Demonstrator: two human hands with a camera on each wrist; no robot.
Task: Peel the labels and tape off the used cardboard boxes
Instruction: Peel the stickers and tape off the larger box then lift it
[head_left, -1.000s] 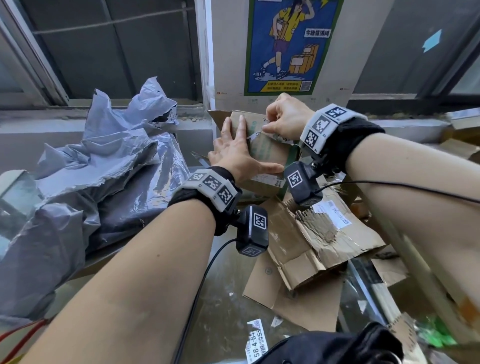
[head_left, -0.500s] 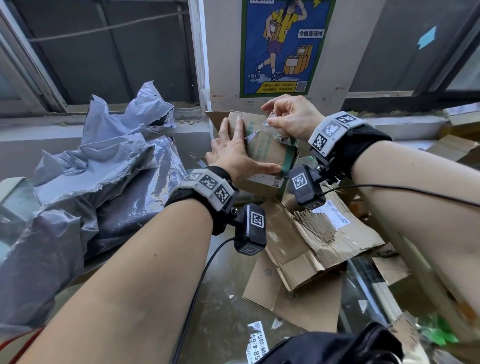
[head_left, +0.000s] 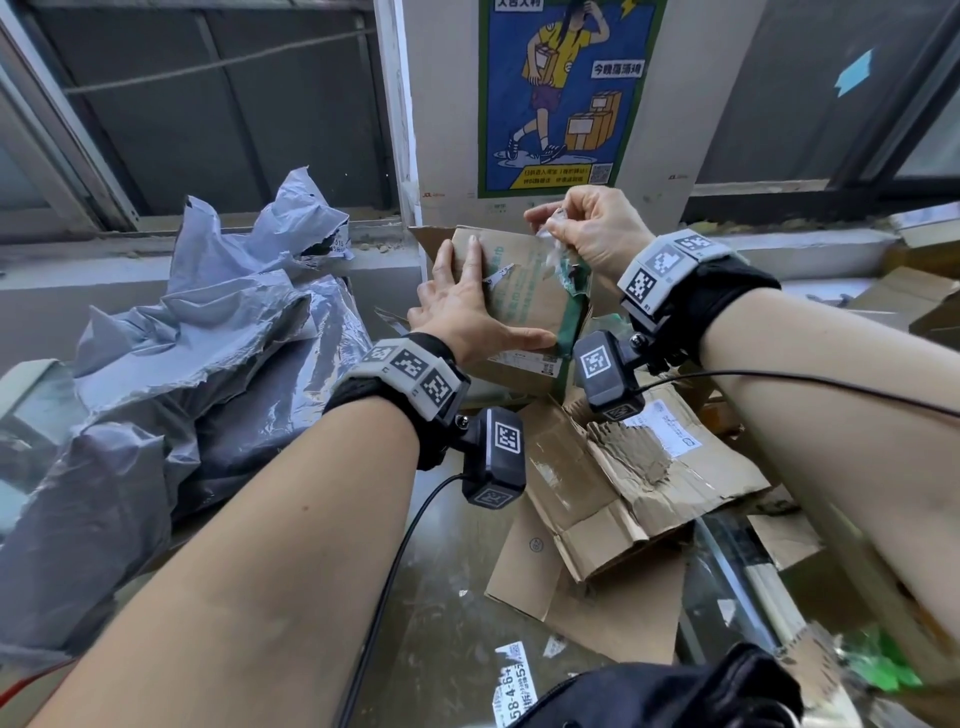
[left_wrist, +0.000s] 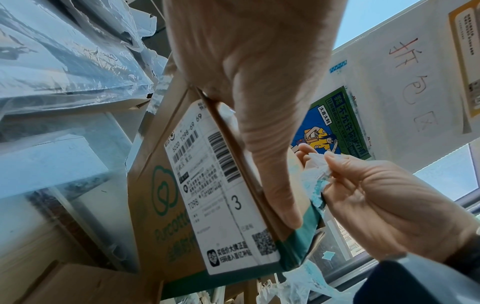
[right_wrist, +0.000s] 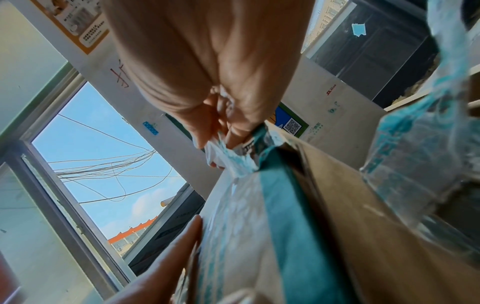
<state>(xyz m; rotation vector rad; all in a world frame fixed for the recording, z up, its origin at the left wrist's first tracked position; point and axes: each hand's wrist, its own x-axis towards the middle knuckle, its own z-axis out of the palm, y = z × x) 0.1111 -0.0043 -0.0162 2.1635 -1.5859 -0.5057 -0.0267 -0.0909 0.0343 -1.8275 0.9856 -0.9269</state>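
I observe my right hand (head_left: 589, 228) pinching a crumpled strip of clear tape (head_left: 556, 244) between thumb and fingertips, closed tight on it, lifted just above the top face of the box (head_left: 524, 306). My left hand (head_left: 467, 306) lies flat on that same face, fingers straight and spread, thumb along the near edge, pressing the box down; it holds nothing. The box stands directly below and in front of the pinch, on a pile of torn cardboard (head_left: 623, 483). In my judgement the tape's bonded length runs from the pinch down toward the green band (left_wrist: 298, 246) at the box's right edge, so the pull must run along that line and away from the bracing hand; the right hand is the nearer to the free end. A shipping label (left_wrist: 221, 191) is intact on the side face below the left thumb, untouched. Grey plastic bags (head_left: 182, 364) lie beyond the left hand. I cannot make out where the tape still adheres: the right wrist view is blurred, and the right fingers cover the peel line.
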